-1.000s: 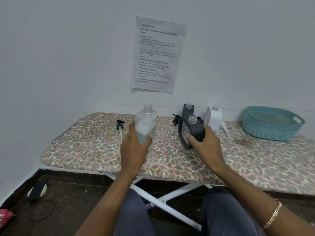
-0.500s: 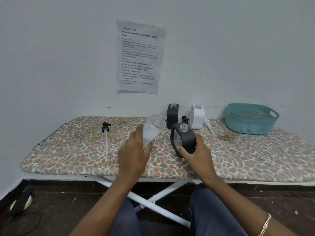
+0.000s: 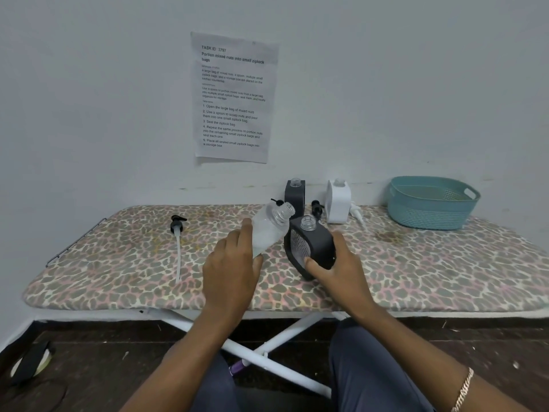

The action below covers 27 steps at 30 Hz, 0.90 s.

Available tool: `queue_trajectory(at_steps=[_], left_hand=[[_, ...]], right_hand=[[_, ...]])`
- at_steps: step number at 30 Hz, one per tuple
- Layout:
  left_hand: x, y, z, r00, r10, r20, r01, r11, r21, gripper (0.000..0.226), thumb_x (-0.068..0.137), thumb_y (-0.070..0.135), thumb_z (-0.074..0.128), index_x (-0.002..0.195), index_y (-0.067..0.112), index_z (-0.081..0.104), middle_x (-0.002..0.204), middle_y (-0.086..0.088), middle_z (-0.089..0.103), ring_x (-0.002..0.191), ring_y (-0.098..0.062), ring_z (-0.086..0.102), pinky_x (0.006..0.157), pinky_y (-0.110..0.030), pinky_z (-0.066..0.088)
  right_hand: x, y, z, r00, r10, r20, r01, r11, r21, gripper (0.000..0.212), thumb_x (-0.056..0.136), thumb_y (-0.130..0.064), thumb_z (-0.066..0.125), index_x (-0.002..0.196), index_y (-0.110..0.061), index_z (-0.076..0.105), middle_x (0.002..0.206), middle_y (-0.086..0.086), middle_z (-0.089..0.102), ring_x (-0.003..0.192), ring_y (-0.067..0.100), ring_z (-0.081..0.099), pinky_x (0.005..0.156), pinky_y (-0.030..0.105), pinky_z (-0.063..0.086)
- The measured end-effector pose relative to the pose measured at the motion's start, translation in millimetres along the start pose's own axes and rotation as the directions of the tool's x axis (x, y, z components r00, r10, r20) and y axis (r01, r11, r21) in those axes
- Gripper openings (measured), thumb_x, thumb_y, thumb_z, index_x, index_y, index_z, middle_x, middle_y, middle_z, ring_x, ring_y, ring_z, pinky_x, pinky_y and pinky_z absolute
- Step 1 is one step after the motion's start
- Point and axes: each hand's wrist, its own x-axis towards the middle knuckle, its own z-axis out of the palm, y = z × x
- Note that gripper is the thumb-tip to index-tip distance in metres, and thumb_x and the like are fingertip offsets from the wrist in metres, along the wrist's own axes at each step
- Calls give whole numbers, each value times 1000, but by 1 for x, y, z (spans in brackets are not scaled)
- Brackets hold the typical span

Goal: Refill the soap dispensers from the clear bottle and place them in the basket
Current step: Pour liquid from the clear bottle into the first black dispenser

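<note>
Loose pump (image 3: 177,226) lying left on the board (image 3: 118,263), rear black dispenser (image 3: 295,195) and white dispenser (image 3: 338,205) uncapped by the wall, basket (image 3: 427,217) far right, left hand (image 3: 231,275) gripping tilted clear bottle (image 3: 269,230), right hand (image 3: 340,273) grasping front black dispenser (image 3: 315,248), necks close.

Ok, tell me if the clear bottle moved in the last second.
Yes. The clear bottle tipped from upright, its mouth now leaning right toward the black dispenser standing at the back.

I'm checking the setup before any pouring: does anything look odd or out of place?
The wall sheet describes portioning mixed nuts, not soap. A brownish stain marks the board cover near the basket. The loose pump on the cover fits refilling.
</note>
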Motion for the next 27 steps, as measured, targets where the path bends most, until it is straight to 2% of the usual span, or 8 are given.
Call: queue_trajectory(at_steps=[5, 8, 12, 21, 27], left_hand=[[-2, -1, 4, 1000, 13, -7, -12, 998, 56, 83, 73, 31, 93, 144, 11, 54, 115, -13, 72, 96, -35, 71, 74, -49, 58], [-2, -1, 4, 1000, 11, -14, -10, 998, 63, 84, 76, 31, 91, 147, 15, 50, 120, -12, 70, 103, -36, 69, 80, -52, 56], [0, -1, 3, 999, 15, -32, -12, 995, 94, 82, 77, 29, 90, 148, 18, 50, 125, -12, 68, 110, -37, 66, 84, -54, 54], [1, 0, 1, 997, 17, -75, -10, 996, 92, 81, 72, 20, 93, 145, 20, 56, 125, -13, 68, 113, -39, 64, 86, -56, 49], [3, 2, -1, 995, 9, -95, -1, 996, 87, 82, 71, 17, 93, 144, 21, 57, 125, -13, 68, 113, -40, 62, 87, -55, 46]], right_hand=[[-1, 0, 1, 1000, -9, 7, 9, 1000, -1, 49, 88, -25, 79, 125, -37, 50, 101, -13, 71, 82, 4, 71, 63, 23, 60], [-2, -1, 1, 1000, -11, 12, 11, 1000, -8, 50, 87, -25, 79, 125, -38, 49, 104, -15, 69, 86, 0, 69, 65, 19, 58], [-3, -2, 0, 1000, -17, 10, 17, 1000, -13, 50, 86, -27, 80, 124, -40, 50, 105, -14, 69, 87, 1, 69, 68, 22, 60], [-2, -3, 0, 1000, -22, 4, 22, 999, -25, 48, 86, -26, 81, 121, -38, 51, 103, -17, 67, 92, -9, 63, 68, 10, 52], [-2, -4, 0, 1000, -26, 9, 26, 999, -33, 47, 87, -26, 80, 121, -38, 50, 103, -17, 66, 93, -14, 61, 68, 8, 51]])
